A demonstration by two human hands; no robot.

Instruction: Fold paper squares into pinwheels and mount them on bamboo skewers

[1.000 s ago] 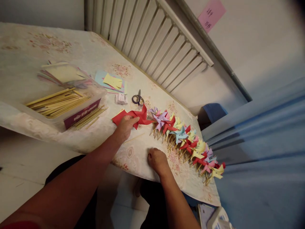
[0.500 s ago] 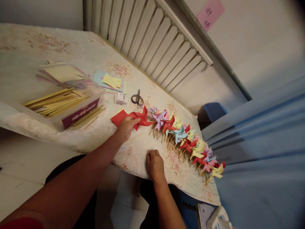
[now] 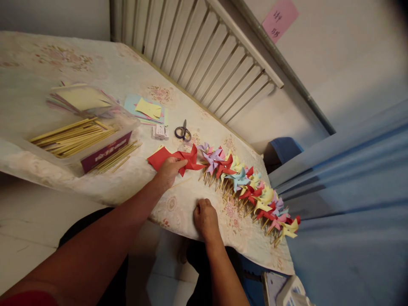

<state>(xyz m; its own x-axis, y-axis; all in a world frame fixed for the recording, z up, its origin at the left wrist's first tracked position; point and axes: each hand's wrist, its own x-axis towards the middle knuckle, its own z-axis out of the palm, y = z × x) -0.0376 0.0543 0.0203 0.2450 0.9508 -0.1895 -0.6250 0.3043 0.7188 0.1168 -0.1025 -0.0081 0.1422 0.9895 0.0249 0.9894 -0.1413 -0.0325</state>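
Head view: two hands at table [image 3: 47, 63] edge, centre of frame.
Row of paper pinwheels [image 3: 248, 187] on sticks runs centre to lower right. Red pinwheel [image 3: 178, 158], folded vanes, creased flat sheet trailing left, lies at the row's left end; left hand [image 3: 168, 170] pinches it. Right hand [image 3: 205, 219], fingers curled closed, rests on the cloth below; contents cannot be made out. Thin stick [image 3: 182, 182] between the hands.

I count hands: 2, left hand [image 3: 168, 169] and right hand [image 3: 205, 217] | red paper pinwheel [image 3: 183, 158] in the left: 1 | scissors [image 3: 183, 132]: 1 pair | pink wall note [image 3: 279, 19]: 1 | row of finished pinwheels [image 3: 248, 187]: too overlapped to count | bamboo sticks [image 3: 72, 136]: too bundled to count
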